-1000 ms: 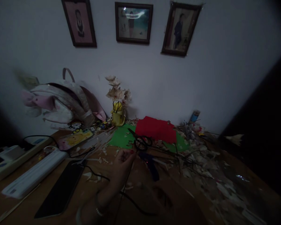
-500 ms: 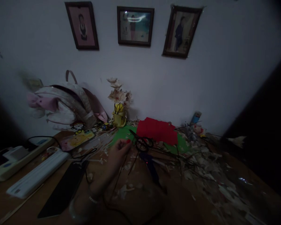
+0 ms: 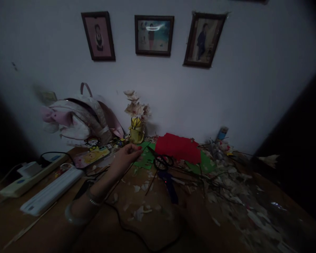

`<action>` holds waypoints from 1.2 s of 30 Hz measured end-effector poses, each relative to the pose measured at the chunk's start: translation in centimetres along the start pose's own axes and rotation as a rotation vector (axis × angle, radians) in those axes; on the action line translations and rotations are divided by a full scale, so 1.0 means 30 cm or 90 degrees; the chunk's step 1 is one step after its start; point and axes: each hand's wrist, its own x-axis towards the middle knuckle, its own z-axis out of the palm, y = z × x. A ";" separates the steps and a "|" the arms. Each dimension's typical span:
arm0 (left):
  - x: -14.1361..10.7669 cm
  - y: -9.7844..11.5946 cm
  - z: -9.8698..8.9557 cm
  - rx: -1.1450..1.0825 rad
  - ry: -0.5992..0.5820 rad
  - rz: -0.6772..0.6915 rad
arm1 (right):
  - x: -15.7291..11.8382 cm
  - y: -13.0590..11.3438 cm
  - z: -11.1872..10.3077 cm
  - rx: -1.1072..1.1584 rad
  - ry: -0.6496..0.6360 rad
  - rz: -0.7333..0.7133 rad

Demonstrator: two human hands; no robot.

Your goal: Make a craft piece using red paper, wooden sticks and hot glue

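My left hand (image 3: 130,153) is closed in a pinch on a thin dark stem (image 3: 123,175), whose tip pokes out past the fingertips while the rest slants down towards me. Black-handled scissors (image 3: 163,162) lie just right of it. Below them rests a dark blue glue gun (image 3: 170,188) with a small red light, its handle towards me. My right hand (image 3: 186,211) is at the end of that handle, very dim; its fingers are lost in shadow. Green paper (image 3: 146,161) and red paper (image 3: 177,147) lie behind the scissors.
Pale petal-like scraps (image 3: 231,186) and thin sticks cover the right side. At the back stands a yellow pot (image 3: 136,135) of paper flowers. On the left are a backpack (image 3: 79,116), a power strip (image 3: 28,179), a white box-like bar (image 3: 51,191) and a black cord (image 3: 126,228).
My left hand has moved up and left with the stem, its forearm now covering much of the dark flat slab. My right hand has come to the glue gun's handle. The view has shifted slightly.
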 end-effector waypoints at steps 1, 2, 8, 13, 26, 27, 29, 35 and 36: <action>-0.015 -0.021 0.000 0.046 0.002 -0.005 | -0.007 -0.011 -0.001 0.005 -0.012 -0.009; -0.034 -0.044 0.004 0.083 -0.002 -0.001 | -0.015 -0.026 -0.001 0.009 -0.026 -0.018; -0.200 -0.159 0.081 0.212 -0.117 0.068 | -0.028 -0.151 0.015 0.029 -0.014 -0.056; -0.286 -0.183 0.128 0.289 -0.196 0.171 | -0.003 -0.170 0.052 -0.042 0.096 -0.164; -0.260 -0.213 0.077 0.303 -0.232 0.140 | 0.027 -0.183 -0.039 0.089 0.221 -0.096; -0.247 -0.204 0.072 0.310 -0.236 0.147 | 0.037 -0.163 -0.054 0.083 0.226 -0.092; -0.222 -0.181 0.065 0.345 -0.227 0.179 | 0.055 -0.118 -0.073 0.048 0.256 -0.102; -0.187 -0.188 0.073 0.387 -0.188 0.317 | 0.064 -0.068 -0.046 0.063 0.335 -0.056; -0.186 -0.209 0.075 0.376 -0.184 0.334 | 0.059 -0.070 -0.036 0.088 0.338 -0.030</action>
